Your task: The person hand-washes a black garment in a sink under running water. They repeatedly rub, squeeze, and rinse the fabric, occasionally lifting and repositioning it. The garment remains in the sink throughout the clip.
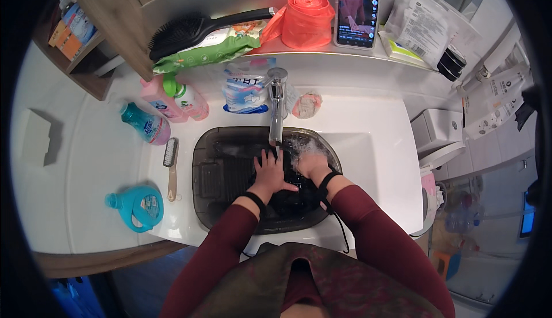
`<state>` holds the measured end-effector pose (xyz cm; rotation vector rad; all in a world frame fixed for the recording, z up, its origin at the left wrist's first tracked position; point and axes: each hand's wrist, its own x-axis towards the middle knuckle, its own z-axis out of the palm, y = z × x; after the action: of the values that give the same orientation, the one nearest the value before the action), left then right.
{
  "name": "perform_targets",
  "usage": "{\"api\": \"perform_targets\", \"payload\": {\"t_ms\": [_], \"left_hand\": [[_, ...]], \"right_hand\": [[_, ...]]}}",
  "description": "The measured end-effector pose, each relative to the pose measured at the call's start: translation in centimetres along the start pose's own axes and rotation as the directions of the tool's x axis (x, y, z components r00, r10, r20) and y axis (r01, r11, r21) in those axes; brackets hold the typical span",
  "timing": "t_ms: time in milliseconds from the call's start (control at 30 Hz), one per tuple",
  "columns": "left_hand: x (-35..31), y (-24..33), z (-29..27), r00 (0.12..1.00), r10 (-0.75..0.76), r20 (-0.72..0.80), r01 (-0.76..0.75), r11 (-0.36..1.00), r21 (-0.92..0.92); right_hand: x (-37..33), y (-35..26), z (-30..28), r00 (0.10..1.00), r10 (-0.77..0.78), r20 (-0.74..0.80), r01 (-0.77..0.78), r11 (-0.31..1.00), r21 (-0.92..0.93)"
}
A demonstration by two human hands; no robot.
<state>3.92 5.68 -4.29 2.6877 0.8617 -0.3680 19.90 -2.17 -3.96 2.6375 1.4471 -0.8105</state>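
Observation:
A dark translucent washbasin (201, 206) with a ribbed washboard side (230, 174) sits in the white sink. Inside it lies a black wet item, seemingly cloth (284, 203), under water. My left hand (269, 174) is over the middle of the basin, palm down with fingers spread, holding nothing; its fingertips are just below the tap (276, 105). My right hand (312, 164) dips into the basin's right side amid splashing water (305, 145). Foam and splash hide its fingers, so its grip does not show.
Left of the basin are a scrub brush (171, 168), a teal detergent jug (144, 207) and several bottles. Behind stand a detergent bag (244, 88) and a crumpled cloth (307, 106). The ledge above holds a hairbrush (195, 30), red bag roll (309, 22) and phone (355, 13).

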Motion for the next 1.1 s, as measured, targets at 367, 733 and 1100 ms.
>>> {"api": "perform_targets", "payload": {"t_ms": [367,733,1100], "left_hand": [[-4.4,-1.1,-3.2,0.951,0.308,0.007,-0.302,0.936,-0.18],[-13.5,1.5,-0.3,0.97,0.237,-0.057,-0.24,0.97,-0.05],[-4.8,1.1,-0.3,0.998,0.049,-0.048,-0.052,0.997,-0.06]], "right_hand": [[-9.4,5.9,3.1,0.925,0.137,-0.354,0.226,0.552,0.803],[-20.0,-0.9,5.9,0.818,-0.388,-0.424,0.408,0.912,-0.049],[-6.8,-0.3,2.7,0.971,-0.012,-0.24,0.034,0.995,0.091]]}}
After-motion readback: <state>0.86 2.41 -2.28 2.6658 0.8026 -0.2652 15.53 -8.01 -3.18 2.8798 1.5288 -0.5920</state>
